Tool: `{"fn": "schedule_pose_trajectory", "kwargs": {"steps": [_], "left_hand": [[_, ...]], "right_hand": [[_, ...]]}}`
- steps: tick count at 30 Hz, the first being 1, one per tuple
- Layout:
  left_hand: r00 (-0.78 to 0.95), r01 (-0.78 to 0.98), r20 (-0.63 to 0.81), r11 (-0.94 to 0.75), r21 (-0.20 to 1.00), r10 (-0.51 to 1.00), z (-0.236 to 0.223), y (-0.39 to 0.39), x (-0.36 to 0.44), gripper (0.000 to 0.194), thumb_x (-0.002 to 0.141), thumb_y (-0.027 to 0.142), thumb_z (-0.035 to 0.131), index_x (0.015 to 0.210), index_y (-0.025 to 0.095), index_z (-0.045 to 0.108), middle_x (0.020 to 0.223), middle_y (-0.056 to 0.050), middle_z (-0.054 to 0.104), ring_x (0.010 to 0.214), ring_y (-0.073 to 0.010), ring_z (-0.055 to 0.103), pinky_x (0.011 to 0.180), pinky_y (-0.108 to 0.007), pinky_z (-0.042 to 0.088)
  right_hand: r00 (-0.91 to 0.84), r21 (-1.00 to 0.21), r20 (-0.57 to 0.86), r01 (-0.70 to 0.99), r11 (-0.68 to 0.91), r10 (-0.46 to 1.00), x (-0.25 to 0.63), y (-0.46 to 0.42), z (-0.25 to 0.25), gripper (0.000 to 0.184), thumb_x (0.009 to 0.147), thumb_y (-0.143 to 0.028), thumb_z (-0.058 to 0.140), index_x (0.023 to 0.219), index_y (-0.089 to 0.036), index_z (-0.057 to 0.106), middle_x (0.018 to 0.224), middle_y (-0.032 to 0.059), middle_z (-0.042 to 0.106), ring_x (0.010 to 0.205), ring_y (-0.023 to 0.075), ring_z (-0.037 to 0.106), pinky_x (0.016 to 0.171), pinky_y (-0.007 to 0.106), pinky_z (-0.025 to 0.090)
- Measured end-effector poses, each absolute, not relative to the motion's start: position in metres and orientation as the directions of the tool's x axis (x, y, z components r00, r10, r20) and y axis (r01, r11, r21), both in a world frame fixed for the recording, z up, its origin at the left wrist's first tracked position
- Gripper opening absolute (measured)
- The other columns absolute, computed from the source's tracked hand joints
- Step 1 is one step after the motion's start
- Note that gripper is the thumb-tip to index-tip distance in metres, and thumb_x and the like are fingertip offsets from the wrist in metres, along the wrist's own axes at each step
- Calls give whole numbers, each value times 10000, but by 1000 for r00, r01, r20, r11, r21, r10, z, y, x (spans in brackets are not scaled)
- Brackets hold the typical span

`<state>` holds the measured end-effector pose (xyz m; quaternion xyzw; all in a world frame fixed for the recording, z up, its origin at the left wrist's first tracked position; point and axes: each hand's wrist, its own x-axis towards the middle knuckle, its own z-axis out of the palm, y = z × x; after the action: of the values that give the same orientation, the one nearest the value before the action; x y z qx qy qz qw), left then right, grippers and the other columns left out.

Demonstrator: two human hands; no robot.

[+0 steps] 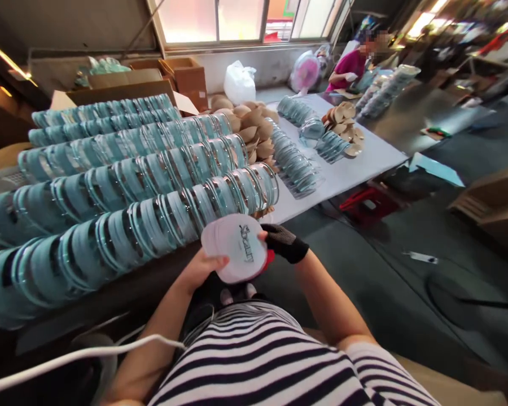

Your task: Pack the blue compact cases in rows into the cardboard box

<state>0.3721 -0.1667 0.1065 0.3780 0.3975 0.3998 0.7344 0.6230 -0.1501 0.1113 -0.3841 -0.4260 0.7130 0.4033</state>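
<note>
Both hands hold a white rounded flat piece (235, 248) with dark lettering, in front of my body and beside the table edge. My left hand (205, 268), bare, grips its near left edge with the thumb lying on top. My right hand (283, 241) wears a black glove with the fingertips uncovered and pinches the right edge, thumb on the upper face. Fingers under the piece are hidden. Something red (270, 258) shows beneath the right edge. Just beyond my hands ends the nearest row of nested clear plastic cylinders (186, 211) with teal tint.
More cylinder rows (122, 138) lie behind. Tan cup-shaped pieces (249, 127) are heaped at the row ends. On the white table (376, 152) are further clear stacks (294, 160). A person (342, 70) sits near a fan (305, 70). A red stool (372, 203) stands right; a white cable (88, 352) crosses lower left.
</note>
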Motion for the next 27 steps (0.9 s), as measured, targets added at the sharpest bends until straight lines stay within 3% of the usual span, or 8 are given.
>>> {"fn": "schedule_pose_trajectory", "kwargs": {"steps": [2,5,9,13,16,18,22,27], "left_hand": [[290,-257,-206,283,924,935,113,-150,370,558,609,279,890,1115,121,716,1162,-156,719,1134,-356,645,1045,-488,483],[196,-282,-91,145,948,976,117,-135,372,551,649,282,869,1152,134,701,1170,-129,718,1149,-322,641,1059,-433,480],[77,-293,-72,91,952,994,111,-133,388,527,634,287,875,1120,155,718,1077,-93,744,1085,-298,669,1022,-406,508],[72,-308,-89,107,945,993,108,-135,410,431,616,316,875,989,143,745,975,-88,758,1002,-308,691,982,-439,526],[34,-384,-132,135,913,991,125,-127,423,434,568,305,891,953,168,742,920,-65,757,997,-294,696,1012,-451,512],[-69,-479,-124,76,875,990,146,-113,431,477,546,281,895,987,213,727,915,-30,754,1003,-270,698,1006,-442,523],[-128,-626,61,-128,769,990,190,-64,465,518,596,192,848,1085,251,686,1099,-12,737,1155,-242,648,1033,-403,510],[-70,-701,67,-97,706,995,207,-8,519,457,713,73,720,1146,202,658,1209,-53,707,1215,-228,620,1060,-412,492]], "right_hand": [[-114,-952,-183,-228,-205,977,618,-150,115,675,808,-531,686,1354,-154,560,1008,92,734,789,180,692,754,337,588],[14,-999,3,51,2,1000,609,-164,125,705,894,-508,561,1514,-225,381,1328,118,624,1058,240,671,924,422,561],[79,-805,369,525,276,926,592,-191,131,575,903,-438,545,1430,-211,516,1496,106,480,1393,299,437,1168,476,362],[137,-818,348,527,229,927,597,-187,124,383,882,-434,517,1142,-209,686,1093,136,710,1047,298,661,933,440,537],[579,-886,323,463,25,749,642,-169,129,395,870,-475,488,1015,-155,668,887,148,709,770,265,657,711,404,555],[729,-866,391,498,-44,562,681,-164,138,429,874,-517,471,950,-136,653,859,152,702,726,245,634,653,372,530],[506,-636,539,769,-69,673,723,-178,146,448,907,-531,421,778,-170,652,696,106,683,631,213,605,588,304,462],[184,-359,561,932,37,807,700,-176,142,478,1002,-382,312,940,-142,721,738,126,720,644,189,641,603,269,409]]}}
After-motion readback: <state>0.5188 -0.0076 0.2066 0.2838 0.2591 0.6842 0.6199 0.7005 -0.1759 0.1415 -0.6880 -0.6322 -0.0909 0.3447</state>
